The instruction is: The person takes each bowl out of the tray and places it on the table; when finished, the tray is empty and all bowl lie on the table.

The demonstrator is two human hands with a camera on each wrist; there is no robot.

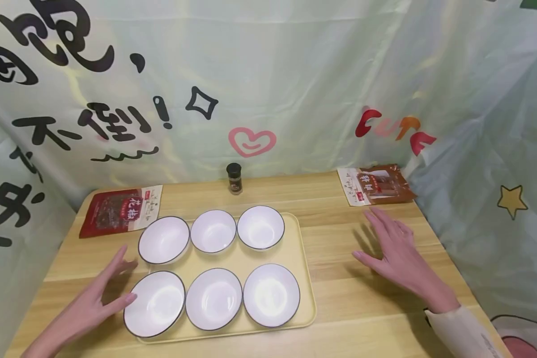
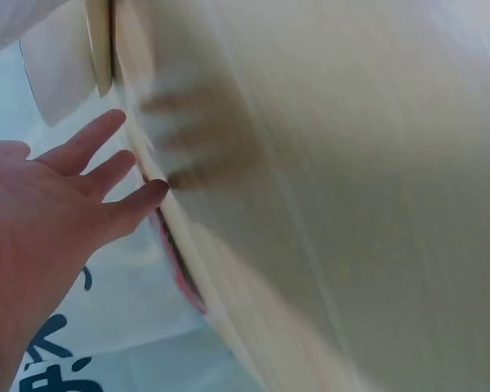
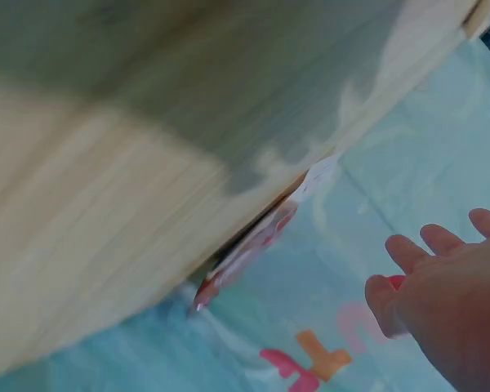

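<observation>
Left hand (image 1: 96,296), head view: it is reaching in from the near left corner, fingers spread, thumb tip overlapping the rim of the front-left bowl (image 1: 156,304); whether it is touching cannot be told. Six dark-rimmed white bowls (image 1: 213,298), that one included, are standing mouth up in two rows of three on a yellow tray (image 1: 296,248). Right hand (image 1: 400,256) is hovering over the table (image 1: 340,303), well apart from the tray, its fingers extended and the thumb standing away; a pale sleeve (image 1: 463,330) is covering the forearm. Just beyond its fingertips a brown packet (image 1: 385,185) is lying at the back edge. A red packet (image 1: 116,211) is lying back left, and a dark-capped jar (image 1: 234,179) is standing behind the tray. Printed cloth (image 1: 313,74) is hanging behind.

Left wrist view: the fingers are showing clear gaps and casting shadows on the table; bowls and the tray's edge are appearing at upper left.

Right wrist view: the fingers are standing apart; the brown packet is showing along the table's edge.
</observation>
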